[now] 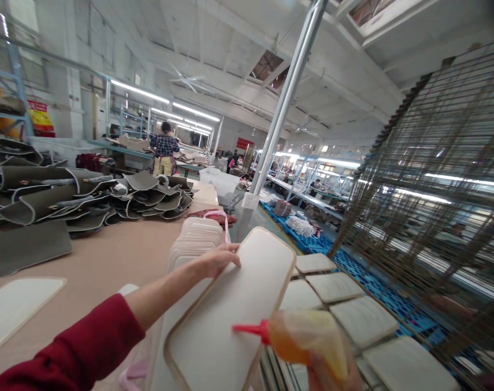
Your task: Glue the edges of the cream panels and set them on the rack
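So the biggest thing here is a wire rack (434,163) looming on the right. Left side is the worktop (124,255), with a messy grey pile (87,190) along its far part. More white panels (364,320) are laid out in rows on the right, and a stack (198,233) sits just past the left wrist.

The main board (238,304) is tilted in front of all that. Left grip (220,260) has it by the left long edge, closer to the far end, thumb on the white face, so most of the board hangs down and right of it. Fingers underneath are hidden.

Right grip (330,374) is closed round the back of a squeeze bottle (307,336), a bit blurry. Its red tip (250,329) points left over the board's near half; can't tell if it's touching.
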A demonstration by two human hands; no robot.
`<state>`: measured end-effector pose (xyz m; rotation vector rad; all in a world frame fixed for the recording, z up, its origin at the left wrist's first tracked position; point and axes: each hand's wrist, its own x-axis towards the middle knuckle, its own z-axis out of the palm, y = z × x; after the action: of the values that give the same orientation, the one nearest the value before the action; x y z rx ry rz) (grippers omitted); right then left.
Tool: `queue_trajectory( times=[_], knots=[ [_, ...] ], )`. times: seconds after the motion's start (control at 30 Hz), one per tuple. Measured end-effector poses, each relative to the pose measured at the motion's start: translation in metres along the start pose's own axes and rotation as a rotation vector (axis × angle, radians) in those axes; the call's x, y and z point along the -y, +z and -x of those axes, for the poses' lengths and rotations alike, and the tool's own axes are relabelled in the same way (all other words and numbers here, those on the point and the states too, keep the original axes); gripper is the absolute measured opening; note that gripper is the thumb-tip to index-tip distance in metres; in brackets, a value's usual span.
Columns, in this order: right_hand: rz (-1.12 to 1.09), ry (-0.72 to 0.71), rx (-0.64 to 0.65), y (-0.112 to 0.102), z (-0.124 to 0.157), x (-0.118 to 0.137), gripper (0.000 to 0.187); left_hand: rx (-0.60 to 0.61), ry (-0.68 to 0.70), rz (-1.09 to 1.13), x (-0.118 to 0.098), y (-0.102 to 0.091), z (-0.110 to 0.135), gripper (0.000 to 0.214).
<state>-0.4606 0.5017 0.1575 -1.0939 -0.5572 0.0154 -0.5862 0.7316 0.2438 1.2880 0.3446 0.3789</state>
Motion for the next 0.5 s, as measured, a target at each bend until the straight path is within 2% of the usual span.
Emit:
queue_trajectory(
  times=[0.13,0.2,0.27,0.4,0.43,0.5],
  knots=[
    [-0.064,-0.113,-0.138,0.025,-0.056,0.038,0.059,0.034,-0.003,-0.003,0.002,0.007,0.006,0.064],
    [-0.065,-0.130,-0.149,0.031,-0.065,0.041,0.058,0.036,0.012,0.015,0.003,0.007,0.007,0.065],
    [-0.064,-0.093,-0.109,0.033,-0.049,0.030,0.057,0.017,0.026,0.033,0.002,0.003,0.006,0.066],
    [-0.041,0.062,0.036,0.032,0.006,0.000,0.063,-0.001,0.035,0.023,0.001,-0.011,0.006,0.066],
    [-0.042,0.085,0.048,0.033,0.011,-0.001,0.065,0.006,0.035,0.019,0.001,-0.013,0.006,0.066],
    [-0.074,0.051,0.008,0.039,0.002,0.007,0.067,0.030,0.024,0.014,0.002,-0.014,0.007,0.065]
  ],
)
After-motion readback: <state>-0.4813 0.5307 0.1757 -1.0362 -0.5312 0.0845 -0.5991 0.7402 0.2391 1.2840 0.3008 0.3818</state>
